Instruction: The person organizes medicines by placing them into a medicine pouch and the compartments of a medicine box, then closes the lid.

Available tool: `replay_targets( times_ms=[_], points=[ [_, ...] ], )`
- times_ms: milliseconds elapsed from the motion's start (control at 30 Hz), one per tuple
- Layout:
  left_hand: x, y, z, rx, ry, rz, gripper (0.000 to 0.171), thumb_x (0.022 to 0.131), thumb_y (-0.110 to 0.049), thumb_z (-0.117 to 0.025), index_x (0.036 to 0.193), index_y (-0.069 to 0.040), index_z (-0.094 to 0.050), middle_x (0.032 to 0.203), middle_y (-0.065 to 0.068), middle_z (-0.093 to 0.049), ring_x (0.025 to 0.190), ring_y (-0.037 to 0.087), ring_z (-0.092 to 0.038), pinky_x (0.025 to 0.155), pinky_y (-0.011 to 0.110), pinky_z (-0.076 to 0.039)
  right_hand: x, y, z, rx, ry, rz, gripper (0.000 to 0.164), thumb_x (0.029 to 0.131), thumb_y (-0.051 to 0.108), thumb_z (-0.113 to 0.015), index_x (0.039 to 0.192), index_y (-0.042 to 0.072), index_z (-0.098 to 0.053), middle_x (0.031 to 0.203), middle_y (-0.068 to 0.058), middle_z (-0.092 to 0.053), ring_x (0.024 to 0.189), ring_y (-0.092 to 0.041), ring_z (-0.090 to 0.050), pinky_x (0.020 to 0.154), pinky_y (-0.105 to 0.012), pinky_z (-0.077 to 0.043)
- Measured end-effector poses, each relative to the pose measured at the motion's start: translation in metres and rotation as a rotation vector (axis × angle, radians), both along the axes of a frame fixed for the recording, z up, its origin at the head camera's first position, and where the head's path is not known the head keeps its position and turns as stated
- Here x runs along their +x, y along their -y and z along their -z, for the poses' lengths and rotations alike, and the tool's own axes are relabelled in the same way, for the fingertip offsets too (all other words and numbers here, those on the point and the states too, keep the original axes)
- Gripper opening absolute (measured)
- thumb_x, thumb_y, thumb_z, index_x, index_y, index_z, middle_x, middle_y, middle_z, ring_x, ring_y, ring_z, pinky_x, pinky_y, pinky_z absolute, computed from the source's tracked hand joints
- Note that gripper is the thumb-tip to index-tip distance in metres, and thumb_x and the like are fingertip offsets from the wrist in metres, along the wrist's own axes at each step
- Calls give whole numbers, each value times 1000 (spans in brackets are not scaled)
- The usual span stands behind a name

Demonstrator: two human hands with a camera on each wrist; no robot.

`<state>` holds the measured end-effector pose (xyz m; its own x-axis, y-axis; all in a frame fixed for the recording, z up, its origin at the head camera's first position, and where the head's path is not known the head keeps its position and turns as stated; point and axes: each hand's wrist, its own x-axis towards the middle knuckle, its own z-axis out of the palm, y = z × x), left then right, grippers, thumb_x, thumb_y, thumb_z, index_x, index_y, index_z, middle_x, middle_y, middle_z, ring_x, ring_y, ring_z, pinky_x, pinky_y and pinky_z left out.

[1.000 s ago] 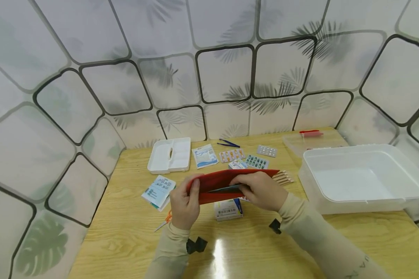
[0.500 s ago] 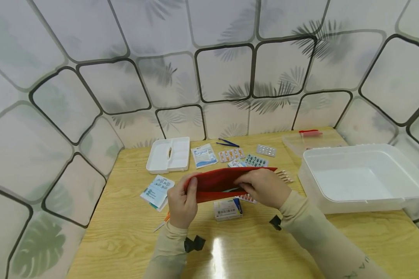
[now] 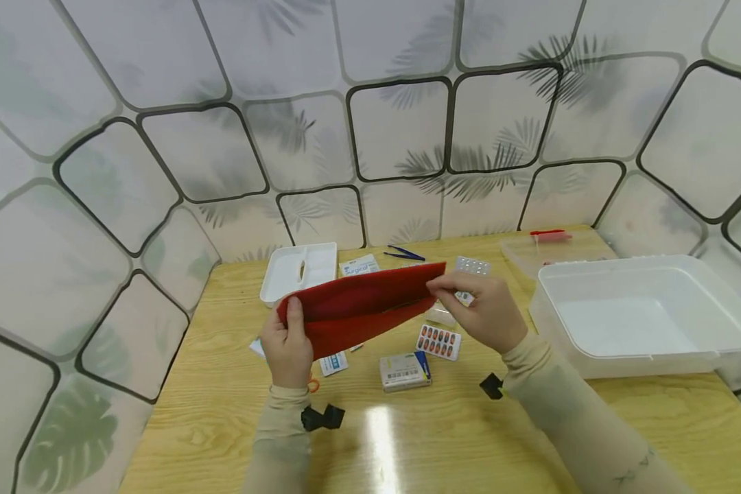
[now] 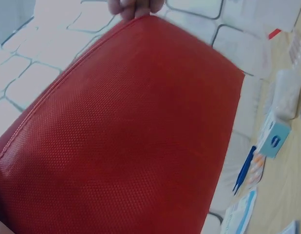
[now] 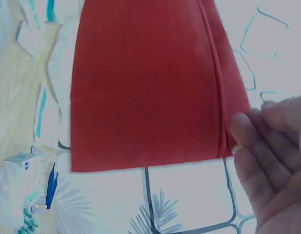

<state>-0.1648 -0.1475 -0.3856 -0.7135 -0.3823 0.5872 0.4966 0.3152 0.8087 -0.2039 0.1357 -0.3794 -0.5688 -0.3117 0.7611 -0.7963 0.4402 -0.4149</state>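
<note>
A flat red fabric pouch hangs above the table, tilted up to the right, its long mouth gaping. My left hand grips its left end, thumb over the near side. At the right corner of the mouth, my right hand pinches the edge between thumb and forefinger. The right wrist view shows the fingers of that hand curled at the end of the pouch's zipper. Below the pouch lie a medicine box and a red-and-black capsule blister pack. The pouch's inside is mostly in shadow.
A large white plastic bin stands at the right, before a clear lid. Behind the pouch are a white divided case, a surgical packet and blue tweezers. An orange scissors handle shows beside my left wrist.
My right hand has come out of the pouch's mouth to its right corner. The pouch has moved left and tilted, and its bluish contents no longer show. The capsule blister pack is now uncovered.
</note>
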Motion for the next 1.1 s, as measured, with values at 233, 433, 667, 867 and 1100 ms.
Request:
replay_targets(
  times_ms=[233,433,667,867,1100],
  points=[
    [-18,35,17,148,7,-188,30,99,-18,-54,97,9,-68,85,5,-67,77,11,-61,70,23,-47,-31,-1,3,-103,390,201,16,89,10,-68,104,4,-72,95,-7,-73,79,-17,-69,68,-23,-54],
    [-24,59,14,257,-27,-309,32,99,-19,-54,99,10,-66,85,1,-66,82,16,-61,76,25,-47,-71,14,15,-26,708,240,33,94,20,-62,122,3,-63,112,-13,-67,99,-26,-63,85,-39,-51],
    [-24,72,15,228,-46,-442,30,98,-17,-55,101,9,-68,88,5,-68,83,13,-59,76,23,-46,-114,35,28,42,907,299,46,94,27,-60,132,1,-54,123,-14,-61,113,-28,-56,97,-40,-45],
    [-22,78,17,-15,-160,-569,23,94,-13,-58,97,6,-71,85,17,-69,77,21,-61,73,16,-45,-135,57,46,108,1014,345,51,94,30,-59,134,-1,-52,128,-15,-58,115,-29,-55,94,-39,-46],
    [-20,85,12,-14,-174,-609,27,95,-17,-57,98,7,-71,87,15,-70,80,19,-63,76,18,-47,-133,92,58,140,1076,318,49,95,27,-57,135,-1,-52,137,-16,-52,124,-32,-50,98,-43,-44]
  ],
)
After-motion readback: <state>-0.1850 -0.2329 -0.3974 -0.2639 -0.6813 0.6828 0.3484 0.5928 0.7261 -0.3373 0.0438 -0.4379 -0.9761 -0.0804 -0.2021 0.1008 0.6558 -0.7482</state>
